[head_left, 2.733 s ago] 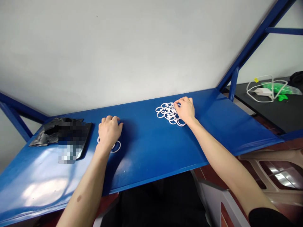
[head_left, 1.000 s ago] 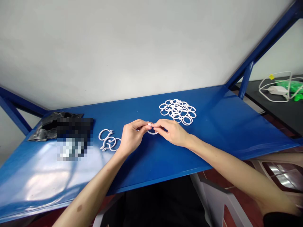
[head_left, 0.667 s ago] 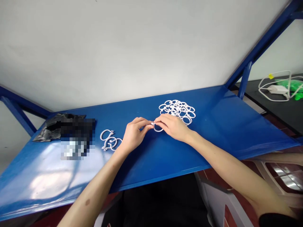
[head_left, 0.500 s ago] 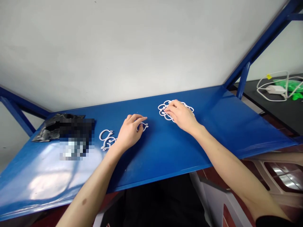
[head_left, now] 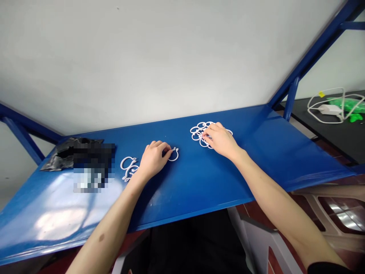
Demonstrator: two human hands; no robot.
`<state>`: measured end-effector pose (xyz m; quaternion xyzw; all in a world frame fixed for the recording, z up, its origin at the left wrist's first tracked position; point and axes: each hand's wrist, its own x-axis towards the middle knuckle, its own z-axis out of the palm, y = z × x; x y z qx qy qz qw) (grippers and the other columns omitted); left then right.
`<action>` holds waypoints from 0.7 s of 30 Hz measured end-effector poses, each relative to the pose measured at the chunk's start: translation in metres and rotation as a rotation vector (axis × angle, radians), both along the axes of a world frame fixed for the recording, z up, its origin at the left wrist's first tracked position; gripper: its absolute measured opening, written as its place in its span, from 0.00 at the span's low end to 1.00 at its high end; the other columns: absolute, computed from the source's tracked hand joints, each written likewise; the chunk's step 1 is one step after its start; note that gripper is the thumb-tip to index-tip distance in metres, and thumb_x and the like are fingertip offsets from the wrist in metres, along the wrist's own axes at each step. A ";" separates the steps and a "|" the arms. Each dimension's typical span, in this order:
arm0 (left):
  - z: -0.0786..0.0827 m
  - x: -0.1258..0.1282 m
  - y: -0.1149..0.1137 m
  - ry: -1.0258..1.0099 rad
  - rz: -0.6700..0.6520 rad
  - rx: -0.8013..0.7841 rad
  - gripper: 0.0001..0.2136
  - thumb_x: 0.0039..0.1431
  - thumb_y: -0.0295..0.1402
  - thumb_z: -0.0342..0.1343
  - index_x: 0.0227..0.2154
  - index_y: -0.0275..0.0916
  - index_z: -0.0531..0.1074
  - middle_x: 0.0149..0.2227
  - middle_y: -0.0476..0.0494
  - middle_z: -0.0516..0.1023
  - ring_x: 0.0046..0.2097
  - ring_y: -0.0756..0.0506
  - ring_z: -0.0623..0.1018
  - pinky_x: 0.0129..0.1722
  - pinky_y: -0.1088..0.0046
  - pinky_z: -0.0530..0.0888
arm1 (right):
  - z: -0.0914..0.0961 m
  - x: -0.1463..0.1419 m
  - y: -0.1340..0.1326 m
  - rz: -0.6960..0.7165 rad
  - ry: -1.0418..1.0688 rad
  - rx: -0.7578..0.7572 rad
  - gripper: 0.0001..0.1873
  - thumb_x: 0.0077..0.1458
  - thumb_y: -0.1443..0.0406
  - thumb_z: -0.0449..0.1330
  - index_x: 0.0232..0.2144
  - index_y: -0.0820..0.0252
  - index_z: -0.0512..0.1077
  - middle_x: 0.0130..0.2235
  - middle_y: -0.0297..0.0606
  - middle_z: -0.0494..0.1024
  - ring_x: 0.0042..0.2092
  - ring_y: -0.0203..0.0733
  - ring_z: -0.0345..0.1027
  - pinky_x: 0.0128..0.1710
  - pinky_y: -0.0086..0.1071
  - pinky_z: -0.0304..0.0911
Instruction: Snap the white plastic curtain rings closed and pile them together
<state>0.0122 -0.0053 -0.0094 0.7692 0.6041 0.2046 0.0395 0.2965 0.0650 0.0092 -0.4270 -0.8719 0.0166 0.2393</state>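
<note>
My left hand [head_left: 155, 158] pinches a white open curtain ring [head_left: 177, 156] with rounded ends, between thumb and forefinger. The ring is at the blue tabletop, its left side hidden by my fingers. Beside that wrist lie a few more white rings [head_left: 125, 163], overlapping and partly covered by my forearm. Further right, my right hand [head_left: 221, 139] reaches over a cluster of similar white rings [head_left: 194, 131]. Its thumb and forefinger are closed together on a ring in the cluster, and the palm hides part of the pile.
A black plastic bag [head_left: 64, 154] lies at the table's left end, partly blurred out. The blue table [head_left: 194, 186] meets a pale wall, with blue frame bars at both ends. On a dark surface to the right are a white cable with an adapter [head_left: 330, 110] and green plastic [head_left: 346, 104].
My left fingers, earlier apart around the ring, have closed on its end. The right hand has shifted slightly right over the cluster, its fingertips lower among the rings.
</note>
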 end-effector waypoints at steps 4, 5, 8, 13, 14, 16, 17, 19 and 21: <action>-0.004 0.007 -0.003 0.012 -0.028 0.028 0.10 0.67 0.36 0.54 0.46 0.41 0.77 0.43 0.41 0.80 0.45 0.39 0.74 0.45 0.60 0.69 | -0.005 0.000 0.000 -0.009 0.007 0.029 0.07 0.65 0.67 0.59 0.37 0.57 0.78 0.43 0.45 0.78 0.48 0.54 0.66 0.44 0.47 0.70; -0.005 0.009 -0.003 0.020 -0.035 0.030 0.11 0.67 0.37 0.54 0.47 0.42 0.78 0.43 0.40 0.80 0.46 0.38 0.74 0.45 0.60 0.69 | -0.005 0.000 0.000 -0.017 0.008 0.028 0.07 0.64 0.67 0.59 0.37 0.57 0.78 0.43 0.46 0.78 0.48 0.55 0.66 0.44 0.48 0.70; -0.005 0.014 -0.005 0.034 -0.046 0.029 0.12 0.68 0.37 0.54 0.47 0.42 0.79 0.43 0.40 0.79 0.46 0.38 0.74 0.45 0.60 0.69 | -0.002 -0.001 -0.002 -0.041 0.003 0.011 0.08 0.64 0.68 0.58 0.39 0.58 0.79 0.44 0.47 0.77 0.49 0.55 0.65 0.45 0.48 0.70; -0.003 0.017 -0.006 0.029 -0.059 -0.006 0.11 0.68 0.36 0.55 0.48 0.41 0.78 0.38 0.42 0.79 0.44 0.39 0.74 0.43 0.61 0.68 | 0.000 -0.004 -0.004 -0.056 -0.018 -0.005 0.09 0.65 0.67 0.58 0.39 0.58 0.79 0.45 0.47 0.78 0.49 0.56 0.65 0.46 0.49 0.70; -0.003 0.017 -0.006 0.029 -0.060 -0.014 0.11 0.68 0.36 0.55 0.48 0.41 0.78 0.37 0.42 0.79 0.43 0.39 0.74 0.43 0.62 0.67 | 0.000 -0.004 -0.004 -0.056 -0.016 0.000 0.09 0.65 0.66 0.58 0.39 0.58 0.79 0.44 0.47 0.78 0.49 0.56 0.66 0.46 0.49 0.70; -0.002 0.018 -0.006 0.033 -0.063 -0.023 0.11 0.68 0.34 0.54 0.48 0.40 0.78 0.36 0.43 0.79 0.43 0.40 0.75 0.42 0.62 0.66 | -0.001 -0.004 -0.004 -0.057 -0.005 0.022 0.10 0.66 0.65 0.57 0.40 0.59 0.79 0.44 0.48 0.78 0.49 0.56 0.66 0.46 0.49 0.70; -0.002 0.018 -0.006 0.033 -0.064 -0.024 0.11 0.68 0.33 0.54 0.47 0.40 0.78 0.36 0.43 0.79 0.42 0.40 0.75 0.41 0.62 0.66 | 0.000 -0.004 -0.004 -0.058 0.005 0.038 0.10 0.66 0.65 0.57 0.41 0.59 0.79 0.44 0.48 0.78 0.49 0.56 0.66 0.46 0.49 0.70; -0.002 0.019 -0.006 0.010 -0.060 -0.024 0.09 0.67 0.32 0.54 0.45 0.41 0.78 0.34 0.45 0.79 0.41 0.41 0.75 0.41 0.63 0.66 | 0.001 -0.005 -0.006 -0.051 0.043 0.073 0.10 0.66 0.65 0.57 0.42 0.59 0.79 0.43 0.48 0.78 0.49 0.56 0.66 0.46 0.49 0.69; -0.001 0.022 -0.007 -0.056 -0.049 -0.021 0.07 0.66 0.32 0.54 0.41 0.41 0.77 0.32 0.46 0.78 0.39 0.42 0.76 0.41 0.65 0.66 | 0.003 -0.010 -0.012 -0.011 0.106 0.100 0.10 0.67 0.64 0.57 0.41 0.58 0.78 0.43 0.47 0.79 0.48 0.54 0.67 0.47 0.48 0.69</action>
